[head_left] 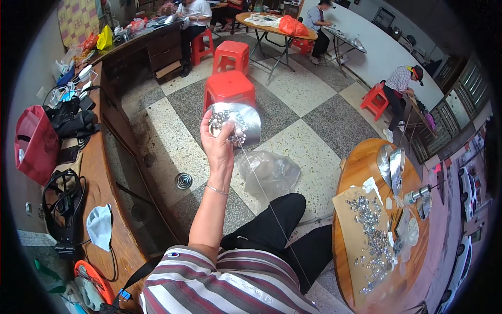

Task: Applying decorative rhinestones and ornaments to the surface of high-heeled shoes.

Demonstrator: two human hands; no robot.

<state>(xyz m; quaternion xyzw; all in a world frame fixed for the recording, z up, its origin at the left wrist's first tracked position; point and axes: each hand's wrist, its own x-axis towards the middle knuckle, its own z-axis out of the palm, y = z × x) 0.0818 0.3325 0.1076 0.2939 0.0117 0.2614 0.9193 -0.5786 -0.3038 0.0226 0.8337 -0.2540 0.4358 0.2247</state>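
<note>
Just off the centre, toward eleven o'clock, the left hand (218, 144) gripped a curved silver piece (252, 121), with the thumb laid over its near side. Small shiny beads (235, 121) lay on the silver piece beside the thumb. A thin thread (264, 191) ran from there toward five o'clock, across the black trousers (277, 214). The right hand (384, 299) was only a blur at the lower edge, near five o'clock; whether it was open or closed could not be told.

At four o'clock stood a round worktop (341, 264) bearing brown paper (345, 212) scattered with loose beads (374, 238). Two more curved silver pieces (390, 165) were near its far end, with a metal tool (418, 194) just beside them.

A clear plastic bag (269, 175) lay on the floor (319, 172), just below the centre. Two red stools (230, 86) stood near twelve o'clock. Along nine to eight o'clock a wooden worktop (102, 183) carried a red bag (36, 141), a phone (68, 155) and a white mask (99, 226). Co-workers sat at eleven, one and two o'clock.
</note>
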